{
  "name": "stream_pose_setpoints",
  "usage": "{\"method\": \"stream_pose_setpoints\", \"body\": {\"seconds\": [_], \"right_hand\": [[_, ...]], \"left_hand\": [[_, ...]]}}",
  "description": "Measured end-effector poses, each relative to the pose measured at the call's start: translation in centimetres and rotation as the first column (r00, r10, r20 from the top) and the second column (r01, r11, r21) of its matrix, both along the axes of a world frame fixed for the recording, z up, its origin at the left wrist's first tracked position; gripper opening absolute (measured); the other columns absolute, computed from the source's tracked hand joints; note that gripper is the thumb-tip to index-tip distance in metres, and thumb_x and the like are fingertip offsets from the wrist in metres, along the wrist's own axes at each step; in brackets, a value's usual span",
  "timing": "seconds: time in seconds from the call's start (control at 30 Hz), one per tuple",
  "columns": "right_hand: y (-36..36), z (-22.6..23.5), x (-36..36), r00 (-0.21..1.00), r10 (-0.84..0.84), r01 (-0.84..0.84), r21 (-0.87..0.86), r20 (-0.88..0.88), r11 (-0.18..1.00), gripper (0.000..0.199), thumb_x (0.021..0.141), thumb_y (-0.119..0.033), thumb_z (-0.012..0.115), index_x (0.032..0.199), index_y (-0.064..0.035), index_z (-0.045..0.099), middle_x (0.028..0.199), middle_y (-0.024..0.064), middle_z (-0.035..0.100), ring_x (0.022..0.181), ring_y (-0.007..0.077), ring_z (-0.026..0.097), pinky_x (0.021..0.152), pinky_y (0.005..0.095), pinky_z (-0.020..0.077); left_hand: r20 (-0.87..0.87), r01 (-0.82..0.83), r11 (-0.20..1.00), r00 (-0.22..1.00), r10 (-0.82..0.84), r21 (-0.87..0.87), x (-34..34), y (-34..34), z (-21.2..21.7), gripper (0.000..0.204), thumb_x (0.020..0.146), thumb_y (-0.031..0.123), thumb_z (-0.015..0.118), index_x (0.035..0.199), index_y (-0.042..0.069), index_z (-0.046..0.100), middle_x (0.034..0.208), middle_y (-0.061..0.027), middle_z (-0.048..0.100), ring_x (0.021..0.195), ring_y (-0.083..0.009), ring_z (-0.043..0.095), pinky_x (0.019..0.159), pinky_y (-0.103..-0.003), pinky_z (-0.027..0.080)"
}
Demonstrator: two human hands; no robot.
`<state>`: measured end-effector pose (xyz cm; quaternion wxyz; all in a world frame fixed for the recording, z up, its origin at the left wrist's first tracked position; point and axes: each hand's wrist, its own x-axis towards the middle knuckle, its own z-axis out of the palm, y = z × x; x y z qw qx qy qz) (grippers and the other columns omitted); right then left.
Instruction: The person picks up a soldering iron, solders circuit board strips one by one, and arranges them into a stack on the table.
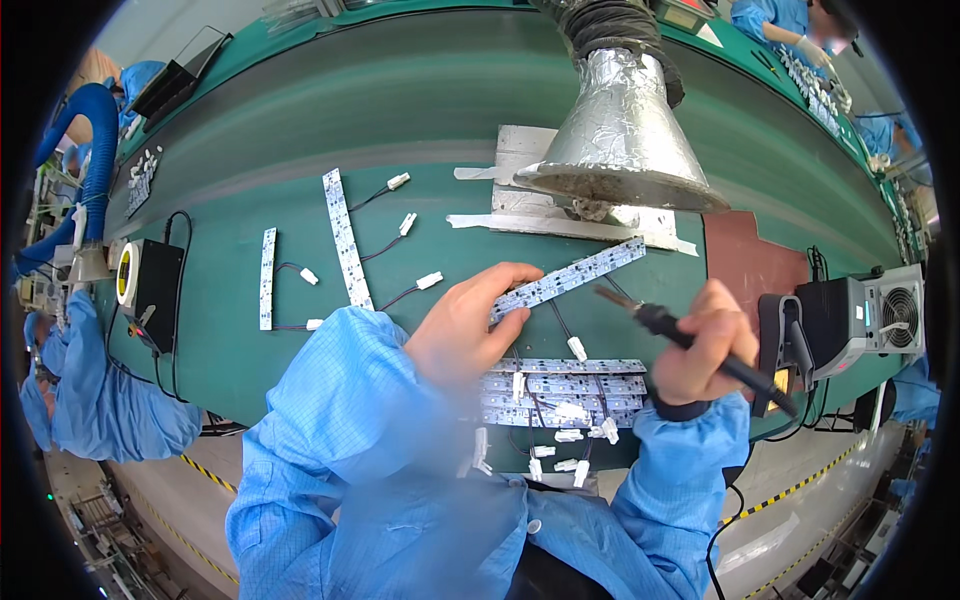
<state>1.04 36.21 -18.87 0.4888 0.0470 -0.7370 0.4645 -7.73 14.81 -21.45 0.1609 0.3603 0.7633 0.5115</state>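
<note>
My left hand (478,318) pinches the near end of a white LED strip board (580,277), which slants up to the right off the green mat. A short dark lead with a white plug (577,348) hangs from that board. In my right hand (708,345) is a soldering iron (665,325), gripped like a pen, its tip pointing left, a little apart from the board's underside edge. Just below lies a stack of similar LED boards (560,385), with several white connectors (570,435) spilling over its near side.
A foil-covered fume hood (620,140) hangs above a taped white plate (510,225). Two more boards (345,240) (267,280) lie at left with wired plugs. A black box (150,295) stands far left; a soldering station (835,310) and brown pad (750,250) are at right. Other people work nearby.
</note>
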Motion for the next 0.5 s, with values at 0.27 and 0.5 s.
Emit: {"method": "stream_pose_setpoints", "body": {"seconds": [0.27,0.5], "right_hand": [[1.8,-1.1,-0.7,0.999,-0.036,0.036,0.007,0.041,0.999,0.034,0.093,-0.010,0.047,0.061,0.0027,0.044,0.056,0.0081,0.047,0.052,0.0109,0.038,0.049,0.0282,0.0267],[1.2,-1.3,-1.3,0.999,-0.032,0.033,0.048,-0.021,0.998,0.034,0.091,-0.009,0.049,0.060,0.0018,0.043,0.052,0.0077,0.046,0.047,0.0108,0.037,0.044,0.0285,0.0255]], "left_hand": [[-0.068,-0.017,1.000,0.998,0.017,0.000,-0.1,0.2,-0.6,0.036,0.085,0.001,0.061,0.121,-0.001,0.056,0.110,-0.0183,0.064,0.103,-0.0319,0.064,0.089,-0.036,0.050],[-0.040,-0.022,1.000,0.999,0.022,-0.001,0.1,0.1,-0.3,0.037,0.085,0.000,0.060,0.121,-0.001,0.057,0.110,-0.0186,0.064,0.102,-0.0308,0.064,0.088,-0.036,0.050]]}}
